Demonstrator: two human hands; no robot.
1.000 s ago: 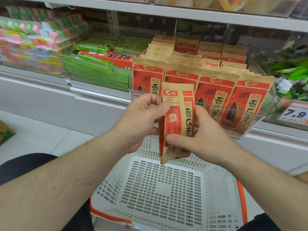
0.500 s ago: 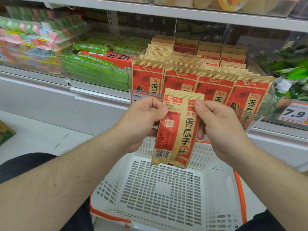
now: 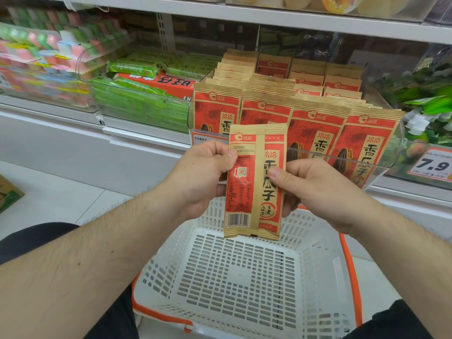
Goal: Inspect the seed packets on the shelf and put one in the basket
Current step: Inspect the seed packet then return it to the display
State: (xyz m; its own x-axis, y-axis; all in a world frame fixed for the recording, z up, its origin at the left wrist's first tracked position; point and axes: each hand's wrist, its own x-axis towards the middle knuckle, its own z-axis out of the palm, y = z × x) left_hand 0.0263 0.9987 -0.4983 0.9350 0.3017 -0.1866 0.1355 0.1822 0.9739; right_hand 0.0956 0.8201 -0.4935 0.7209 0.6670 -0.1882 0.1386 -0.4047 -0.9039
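Note:
One red and tan seed packet point(image 3: 254, 182) stands upright in front of me, its back side with a barcode facing the camera. My left hand point(image 3: 200, 177) pinches its left edge near the top. My right hand point(image 3: 315, 189) pinches its right edge with the thumb on the front. The packet hangs above the white slotted basket point(image 3: 318, 277), which is empty and has orange handles. Behind it, several rows of the same seed packets point(image 3: 315, 128) stand in a clear plastic shelf bin point(image 3: 381, 167).
Green snack packs point(image 3: 137, 104) and a red box point(image 3: 159, 84) fill the bin to the left, with pastel packs point(image 3: 36, 52) further left. A 7.9 price tag point(image 3: 433, 165) sits at the right. Green goods point(image 3: 430, 99) lie beyond it. A cardboard box point(image 3: 7, 192) lies on the floor at left.
The packet has been turned from tilted and folded to flat and upright, its back facing me. My right hand shifted from its lower edge to its right edge.

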